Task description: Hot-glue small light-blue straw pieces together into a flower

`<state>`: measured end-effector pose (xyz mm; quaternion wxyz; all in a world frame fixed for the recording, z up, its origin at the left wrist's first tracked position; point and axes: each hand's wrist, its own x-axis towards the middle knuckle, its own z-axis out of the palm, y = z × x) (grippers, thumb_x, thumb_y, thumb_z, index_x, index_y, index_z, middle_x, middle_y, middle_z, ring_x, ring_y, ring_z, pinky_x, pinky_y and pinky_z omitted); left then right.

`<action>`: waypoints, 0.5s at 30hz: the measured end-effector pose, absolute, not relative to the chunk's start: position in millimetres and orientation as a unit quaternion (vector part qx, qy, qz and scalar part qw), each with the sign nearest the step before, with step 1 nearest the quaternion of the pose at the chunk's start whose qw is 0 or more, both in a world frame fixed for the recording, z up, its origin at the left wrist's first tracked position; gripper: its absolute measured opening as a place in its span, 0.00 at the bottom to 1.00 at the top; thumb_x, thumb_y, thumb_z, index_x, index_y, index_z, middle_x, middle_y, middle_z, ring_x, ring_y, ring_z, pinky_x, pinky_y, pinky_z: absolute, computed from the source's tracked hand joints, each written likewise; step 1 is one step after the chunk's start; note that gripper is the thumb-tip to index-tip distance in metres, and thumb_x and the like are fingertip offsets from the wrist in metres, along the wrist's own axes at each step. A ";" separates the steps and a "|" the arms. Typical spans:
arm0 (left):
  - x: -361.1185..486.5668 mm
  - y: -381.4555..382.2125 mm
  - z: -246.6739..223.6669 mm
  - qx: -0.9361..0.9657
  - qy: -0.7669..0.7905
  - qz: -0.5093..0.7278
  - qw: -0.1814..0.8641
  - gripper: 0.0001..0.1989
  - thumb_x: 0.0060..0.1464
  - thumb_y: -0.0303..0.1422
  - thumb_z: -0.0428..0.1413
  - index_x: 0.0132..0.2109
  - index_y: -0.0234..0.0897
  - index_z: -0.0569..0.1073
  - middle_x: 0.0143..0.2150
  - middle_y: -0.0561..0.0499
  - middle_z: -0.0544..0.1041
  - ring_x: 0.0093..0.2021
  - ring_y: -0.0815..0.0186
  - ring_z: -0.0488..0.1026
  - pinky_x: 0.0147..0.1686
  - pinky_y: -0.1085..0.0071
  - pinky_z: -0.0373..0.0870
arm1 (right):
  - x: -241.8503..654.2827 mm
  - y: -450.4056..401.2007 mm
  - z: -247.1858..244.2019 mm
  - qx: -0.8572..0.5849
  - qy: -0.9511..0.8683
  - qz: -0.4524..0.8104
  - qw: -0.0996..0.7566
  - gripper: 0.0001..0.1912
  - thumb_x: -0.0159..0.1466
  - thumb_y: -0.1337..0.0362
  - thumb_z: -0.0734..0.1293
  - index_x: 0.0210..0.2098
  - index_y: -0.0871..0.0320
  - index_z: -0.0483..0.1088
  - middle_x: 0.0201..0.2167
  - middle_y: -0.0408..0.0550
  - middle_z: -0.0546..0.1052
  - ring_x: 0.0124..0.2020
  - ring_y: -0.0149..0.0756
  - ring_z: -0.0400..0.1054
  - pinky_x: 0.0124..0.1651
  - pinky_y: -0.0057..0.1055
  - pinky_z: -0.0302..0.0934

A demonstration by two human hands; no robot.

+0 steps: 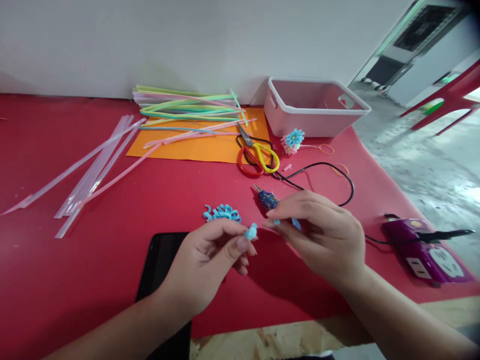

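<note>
My left hand [213, 257] pinches a small light-blue fuzzy piece [251, 231], bent like pipe cleaner, between thumb and finger. Opposite it, my right hand [322, 235] is closed in a pinch on a tiny light-blue piece [277, 222], mostly covered by the fingers. A short gap separates the two hands. Beyond my left fingers lies a pile of short curled blue pipe-cleaner pieces [223, 212]. A dark-blue glue gun [267, 199] rests just behind my right hand, its rear part hidden. Under my left wrist is a black flat device [161, 255], partly covered.
Scissors [258, 159] and long pastel pipe cleaners [187, 102] lie on orange paper [210, 154]. At the back stand a pink basket [303, 117] and a fuzzy flower piece [293, 138]. Translucent strips [93, 172] lie left. A purple power strip [427, 250] and black cord [352, 187] are right.
</note>
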<state>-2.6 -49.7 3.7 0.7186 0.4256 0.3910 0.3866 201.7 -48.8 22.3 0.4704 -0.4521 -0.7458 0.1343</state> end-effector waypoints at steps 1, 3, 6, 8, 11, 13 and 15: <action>-3.3 -51.1 3.0 0.441 0.382 0.398 0.708 0.13 0.56 0.42 0.66 0.35 0.36 0.79 0.29 0.51 0.80 0.25 0.71 0.75 0.27 0.77 0.75 | 201.9 -49.6 23.4 -0.432 -0.758 0.151 0.466 0.14 0.64 0.75 0.70 0.38 0.47 0.80 0.30 0.43 0.83 0.32 0.35 0.79 0.37 0.31 0.76; -4.8 -53.3 3.7 0.480 0.362 0.408 0.687 0.11 0.58 0.40 0.65 0.35 0.37 0.81 0.30 0.50 0.81 0.27 0.71 0.76 0.29 0.77 0.76 | 202.8 -51.6 26.0 -0.390 -0.780 0.185 0.454 0.15 0.65 0.75 0.69 0.39 0.47 0.79 0.31 0.43 0.84 0.32 0.35 0.80 0.37 0.31 0.77; -5.8 -54.3 8.6 0.509 0.343 0.412 0.673 0.10 0.60 0.38 0.64 0.34 0.37 0.82 0.29 0.50 0.80 0.28 0.71 0.76 0.30 0.79 0.75 | 204.5 -55.1 28.8 -0.359 -0.795 0.214 0.439 0.14 0.66 0.74 0.69 0.43 0.48 0.78 0.34 0.43 0.85 0.35 0.33 0.81 0.40 0.27 0.77; -4.7 -53.3 12.4 0.487 0.346 0.416 0.685 0.10 0.58 0.39 0.65 0.33 0.37 0.81 0.28 0.51 0.79 0.27 0.72 0.76 0.29 0.79 0.76 | 204.6 -57.3 29.4 -0.353 -0.795 0.214 0.444 0.14 0.66 0.74 0.70 0.46 0.49 0.78 0.36 0.43 0.86 0.37 0.31 0.82 0.43 0.24 0.77; -2.0 -51.0 15.2 0.424 0.336 0.416 0.731 0.11 0.54 0.39 0.68 0.32 0.36 0.80 0.31 0.52 0.79 0.26 0.71 0.76 0.26 0.78 0.77 | 202.7 -60.1 28.0 -0.346 -0.793 0.216 0.452 0.16 0.66 0.75 0.69 0.48 0.50 0.78 0.39 0.44 0.86 0.40 0.30 0.82 0.45 0.23 0.77; -1.1 -50.0 14.0 0.376 0.323 0.407 0.767 0.11 0.52 0.39 0.69 0.32 0.37 0.80 0.32 0.52 0.79 0.30 0.69 0.77 0.27 0.76 0.80 | 200.9 -61.9 25.8 -0.350 -0.785 0.215 0.463 0.17 0.66 0.76 0.69 0.49 0.49 0.79 0.42 0.45 0.85 0.41 0.31 0.81 0.45 0.24 0.77; -1.4 -49.8 11.2 0.342 0.306 0.391 0.797 0.09 0.51 0.38 0.70 0.34 0.38 0.81 0.34 0.52 0.80 0.34 0.68 0.79 0.31 0.74 0.82 | 200.0 -63.7 22.8 -0.354 -0.774 0.207 0.482 0.21 0.65 0.76 0.70 0.51 0.46 0.79 0.42 0.45 0.84 0.41 0.31 0.81 0.45 0.25 0.77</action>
